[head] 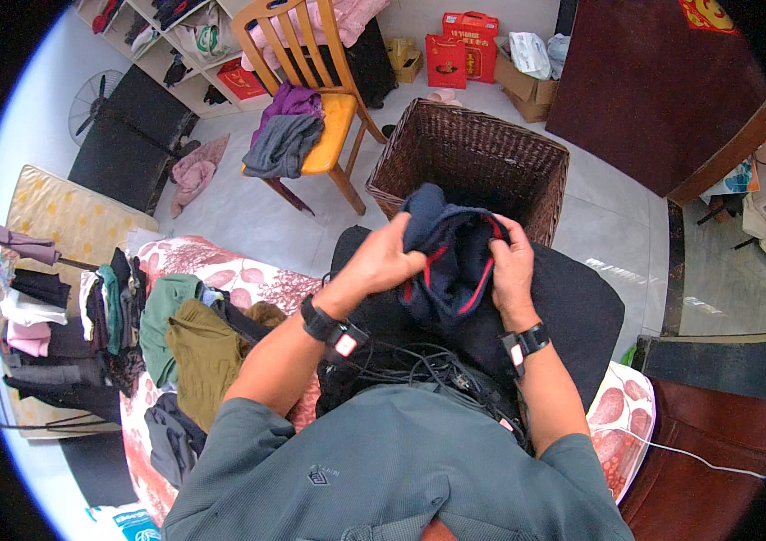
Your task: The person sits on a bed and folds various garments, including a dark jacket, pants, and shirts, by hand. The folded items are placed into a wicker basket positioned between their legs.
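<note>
A navy garment with red trim (pixel 450 257) is held up over my lap, bunched so that an opening shows between my hands. My left hand (pixel 393 257) grips its left edge. On the opposite edge, my right hand (pixel 512 264) pinches the cloth near a red strip. Below the garment are my black-clad legs (pixel 565 297). Just beyond it stands a dark brown wicker basket (pixel 471 128), its inner wall visible; the garment and my hands hide part of its near side.
On my left, green and olive clothes (pixel 203 351) lie heaped on a patterned bedspread (pixel 247 267). Behind them is a rack of hanging clothes (pixel 65 324). A wooden chair (pixel 339 128) holds folded grey trousers (pixel 285 145) and a purple garment (pixel 295 101). Black cables (pixel 437 365) cross my waist.
</note>
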A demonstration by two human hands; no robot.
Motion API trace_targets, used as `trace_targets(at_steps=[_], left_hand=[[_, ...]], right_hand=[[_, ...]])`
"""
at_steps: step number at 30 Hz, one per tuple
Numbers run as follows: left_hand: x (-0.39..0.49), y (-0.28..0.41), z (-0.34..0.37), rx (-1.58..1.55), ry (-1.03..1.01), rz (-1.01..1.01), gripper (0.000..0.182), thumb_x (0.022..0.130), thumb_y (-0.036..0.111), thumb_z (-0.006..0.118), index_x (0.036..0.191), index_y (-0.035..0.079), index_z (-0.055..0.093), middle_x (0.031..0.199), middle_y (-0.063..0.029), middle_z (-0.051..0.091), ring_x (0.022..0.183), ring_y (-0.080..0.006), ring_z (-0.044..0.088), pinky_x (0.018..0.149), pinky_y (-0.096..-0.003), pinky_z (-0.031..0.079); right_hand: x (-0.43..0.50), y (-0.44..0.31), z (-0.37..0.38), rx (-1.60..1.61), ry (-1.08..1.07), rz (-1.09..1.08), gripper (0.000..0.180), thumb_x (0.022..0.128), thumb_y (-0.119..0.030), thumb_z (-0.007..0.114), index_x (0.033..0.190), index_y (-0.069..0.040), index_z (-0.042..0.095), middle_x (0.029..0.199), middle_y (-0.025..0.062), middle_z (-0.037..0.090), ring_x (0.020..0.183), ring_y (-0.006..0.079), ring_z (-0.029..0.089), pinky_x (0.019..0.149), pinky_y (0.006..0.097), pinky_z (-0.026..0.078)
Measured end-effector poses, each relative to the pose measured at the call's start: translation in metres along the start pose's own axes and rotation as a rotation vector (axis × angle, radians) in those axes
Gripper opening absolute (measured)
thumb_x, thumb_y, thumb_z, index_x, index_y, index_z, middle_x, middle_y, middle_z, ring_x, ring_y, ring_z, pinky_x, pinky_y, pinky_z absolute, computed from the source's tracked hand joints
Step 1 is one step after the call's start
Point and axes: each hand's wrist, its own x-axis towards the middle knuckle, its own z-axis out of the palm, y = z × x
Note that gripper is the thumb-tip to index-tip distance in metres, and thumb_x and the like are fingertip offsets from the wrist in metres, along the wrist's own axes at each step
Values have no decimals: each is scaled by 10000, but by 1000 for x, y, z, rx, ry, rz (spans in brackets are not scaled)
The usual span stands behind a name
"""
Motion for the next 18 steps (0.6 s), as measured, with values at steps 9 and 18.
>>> trace_targets(at_steps=[9,18], left_hand=[[-2,-16,-104,-218,177,51,546,949,62,758,1482,-33,692,1334,-43,790,1203,-174,739,1098,-335,582],[-13,-47,-118,-285,412,26,464,919,25,727,1379,-29,739,1186,-35,798,1010,-154,742,914,-323,603]], right_hand=[[13,-7,-26,-44,9,-46,444,1045,93,657,1473,-4,729,1350,98,789,1201,161,747,1041,291,597],[17,-1,-20,-59,166,-134,445,1040,102,681,1469,-3,733,1371,116,793,1273,190,760,1104,319,601]])
